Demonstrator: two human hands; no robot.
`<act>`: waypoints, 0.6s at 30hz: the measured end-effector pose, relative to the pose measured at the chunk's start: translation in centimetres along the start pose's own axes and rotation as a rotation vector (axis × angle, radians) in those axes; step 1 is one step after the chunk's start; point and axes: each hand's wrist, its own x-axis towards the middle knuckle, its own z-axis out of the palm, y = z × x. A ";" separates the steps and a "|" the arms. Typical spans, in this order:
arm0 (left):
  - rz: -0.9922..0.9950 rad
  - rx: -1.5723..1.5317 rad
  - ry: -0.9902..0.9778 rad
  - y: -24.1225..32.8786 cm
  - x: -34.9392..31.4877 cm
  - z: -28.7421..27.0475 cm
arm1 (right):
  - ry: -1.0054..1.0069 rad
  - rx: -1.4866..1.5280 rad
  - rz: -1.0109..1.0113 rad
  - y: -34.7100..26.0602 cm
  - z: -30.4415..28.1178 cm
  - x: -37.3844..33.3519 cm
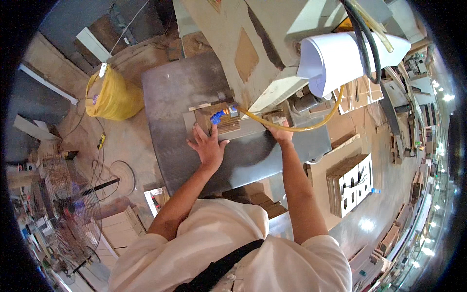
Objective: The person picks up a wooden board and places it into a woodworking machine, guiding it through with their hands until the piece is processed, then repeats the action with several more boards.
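My left hand (208,150) lies with fingers spread on the near edge of a flat grey-brown board (250,127) on a dark metal machine table (194,168). Just beyond its fingertips is a brown slatted wooden piece (228,127). A blue segmented nozzle (220,116) points down over that piece, close to the index finger. My right hand (280,134) is at the board's right end, beside a small brown block (278,119). The yellow hose (311,129) crosses in front of its fingers, so their grip is hidden.
A pale machine housing (272,92) rises beyond the table, with white paper sheets (335,58) and a black cable (362,44) at its right. A yellow sack (114,97) and a standing fan (65,204) are at left. Stacked cut-out panels (352,185) lie at right.
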 end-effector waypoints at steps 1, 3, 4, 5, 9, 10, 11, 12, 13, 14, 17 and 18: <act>0.001 0.008 0.004 -0.1 -0.1 0.0 | -0.044 -0.118 -0.002 -0.2 -0.3 -0.2; -0.009 0.007 0.005 0.0 -0.2 -0.1 | -0.104 -0.270 -0.007 -0.8 -0.5 -0.3; -0.016 -0.001 0.005 0.1 -0.2 -0.1 | -0.115 -0.303 -0.010 -1.1 -0.8 -0.1; -0.023 -0.011 0.000 0.0 -0.3 -0.3 | -0.113 -0.353 -0.014 -1.5 -0.9 -0.2; -0.028 -0.038 0.013 -0.3 -0.4 -0.7 | -0.072 -0.597 -0.065 -3.9 -1.7 -0.3; -0.035 -0.033 0.014 -0.5 -0.4 -0.7 | -0.062 -0.658 -0.086 -4.8 -1.8 -0.2; -0.028 -0.038 0.010 -0.2 -0.3 -0.6 | -0.026 -0.623 -0.133 -4.2 -2.2 0.0; -0.015 -0.042 0.015 0.1 -0.3 -0.4 | 0.009 -0.589 -0.180 -3.2 -2.5 0.0; -0.002 -0.047 0.019 0.5 -0.2 -0.1 | 0.042 -0.559 -0.227 -2.3 -3.0 0.1; -0.007 -0.043 0.026 0.5 -0.3 0.0 | 0.029 -0.536 -0.237 -2.7 -2.8 0.7; -0.009 -0.065 0.058 0.2 -0.4 0.3 | 0.096 -0.467 -0.186 -4.8 -2.9 0.4; -0.015 -0.069 0.063 0.0 -0.4 0.3 | 0.157 -0.559 -0.174 -6.0 -2.7 0.2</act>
